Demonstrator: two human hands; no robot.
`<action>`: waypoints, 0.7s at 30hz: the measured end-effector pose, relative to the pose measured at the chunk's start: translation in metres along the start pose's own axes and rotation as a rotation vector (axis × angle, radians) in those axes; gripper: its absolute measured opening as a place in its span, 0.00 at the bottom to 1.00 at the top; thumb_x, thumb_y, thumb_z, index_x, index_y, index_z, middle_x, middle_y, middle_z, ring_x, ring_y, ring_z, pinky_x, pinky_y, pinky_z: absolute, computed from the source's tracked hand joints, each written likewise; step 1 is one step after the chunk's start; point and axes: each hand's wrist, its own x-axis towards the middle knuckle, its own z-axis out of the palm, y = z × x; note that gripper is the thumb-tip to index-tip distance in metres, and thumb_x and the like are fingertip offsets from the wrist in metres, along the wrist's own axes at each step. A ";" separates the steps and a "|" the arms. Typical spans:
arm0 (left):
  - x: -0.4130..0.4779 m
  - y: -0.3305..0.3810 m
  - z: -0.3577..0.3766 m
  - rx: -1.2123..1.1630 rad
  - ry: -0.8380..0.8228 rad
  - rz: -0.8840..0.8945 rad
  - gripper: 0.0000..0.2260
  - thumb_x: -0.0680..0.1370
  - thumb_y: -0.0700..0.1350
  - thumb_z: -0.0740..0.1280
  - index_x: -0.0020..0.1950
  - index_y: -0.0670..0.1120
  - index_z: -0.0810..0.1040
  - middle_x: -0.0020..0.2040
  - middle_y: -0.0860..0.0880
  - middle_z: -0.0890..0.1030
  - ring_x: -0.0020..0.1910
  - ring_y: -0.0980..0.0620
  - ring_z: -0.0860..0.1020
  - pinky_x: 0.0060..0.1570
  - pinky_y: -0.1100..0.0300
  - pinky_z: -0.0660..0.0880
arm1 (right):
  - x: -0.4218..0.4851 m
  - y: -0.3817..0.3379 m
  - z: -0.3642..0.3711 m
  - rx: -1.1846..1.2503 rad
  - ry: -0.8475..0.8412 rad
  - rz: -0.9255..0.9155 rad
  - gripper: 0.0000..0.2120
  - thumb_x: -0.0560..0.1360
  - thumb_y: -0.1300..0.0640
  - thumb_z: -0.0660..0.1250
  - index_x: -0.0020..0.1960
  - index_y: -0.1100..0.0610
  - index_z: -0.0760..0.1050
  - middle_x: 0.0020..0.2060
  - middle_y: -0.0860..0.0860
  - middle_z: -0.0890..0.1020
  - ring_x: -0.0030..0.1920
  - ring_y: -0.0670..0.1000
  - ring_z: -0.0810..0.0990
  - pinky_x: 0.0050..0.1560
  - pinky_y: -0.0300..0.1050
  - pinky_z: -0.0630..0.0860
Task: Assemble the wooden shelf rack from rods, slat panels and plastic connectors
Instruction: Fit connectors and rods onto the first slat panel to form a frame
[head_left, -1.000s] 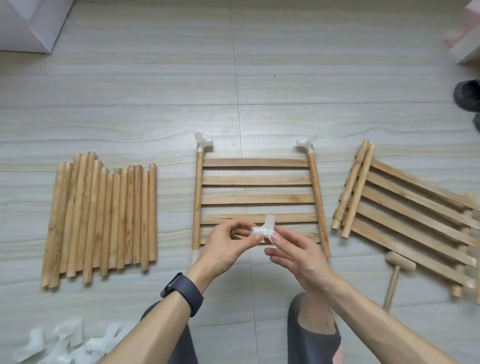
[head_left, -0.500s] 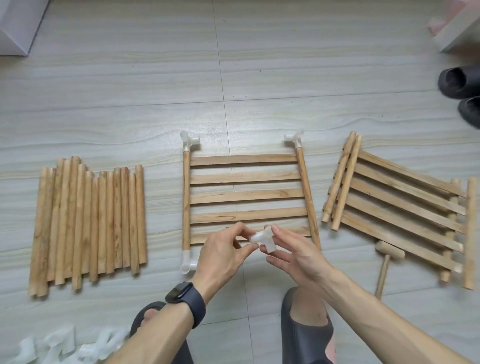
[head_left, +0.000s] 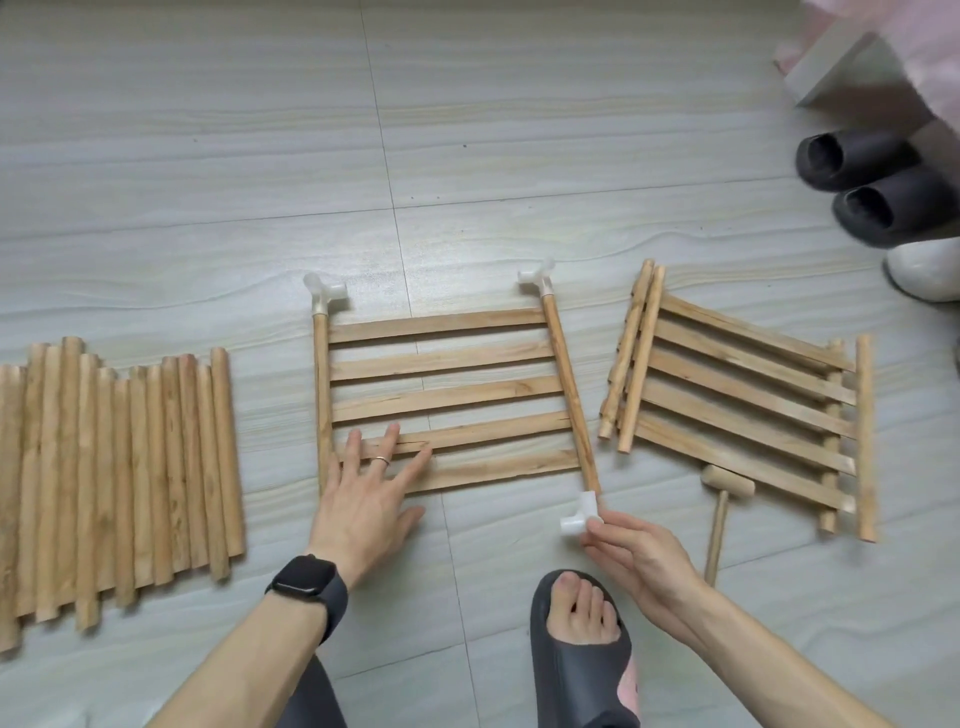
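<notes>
Left hand: I see it flat on the slat panel, fingers straight.
Right hand: it pinches the white connector at the near end of the rod.

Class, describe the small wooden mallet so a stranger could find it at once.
Find the tilted wooden slat panel on the right of the grey floor. Just beside its near edge lies the small pale wooden mallet. Unlike the plain rods, it has a stubby barrel head across a thin handle.
</notes>
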 end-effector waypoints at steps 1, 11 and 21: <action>0.002 -0.003 0.000 0.003 -0.030 -0.004 0.31 0.83 0.63 0.52 0.80 0.65 0.37 0.83 0.47 0.41 0.80 0.32 0.44 0.77 0.36 0.48 | -0.001 0.004 -0.006 0.032 0.039 0.011 0.11 0.75 0.66 0.73 0.57 0.66 0.82 0.49 0.60 0.87 0.51 0.53 0.86 0.60 0.47 0.78; 0.011 0.003 -0.013 0.199 -0.053 0.005 0.24 0.88 0.47 0.48 0.80 0.67 0.47 0.83 0.44 0.46 0.77 0.30 0.55 0.73 0.36 0.60 | 0.006 0.002 0.002 0.005 0.160 -0.042 0.08 0.76 0.70 0.71 0.54 0.64 0.82 0.47 0.59 0.87 0.50 0.53 0.85 0.59 0.46 0.78; 0.007 0.004 -0.004 0.220 -0.039 0.029 0.27 0.87 0.43 0.50 0.81 0.64 0.46 0.83 0.42 0.43 0.77 0.26 0.51 0.73 0.29 0.57 | 0.016 -0.006 0.009 0.097 0.238 -0.022 0.09 0.77 0.72 0.67 0.53 0.65 0.82 0.45 0.58 0.86 0.48 0.53 0.84 0.48 0.40 0.83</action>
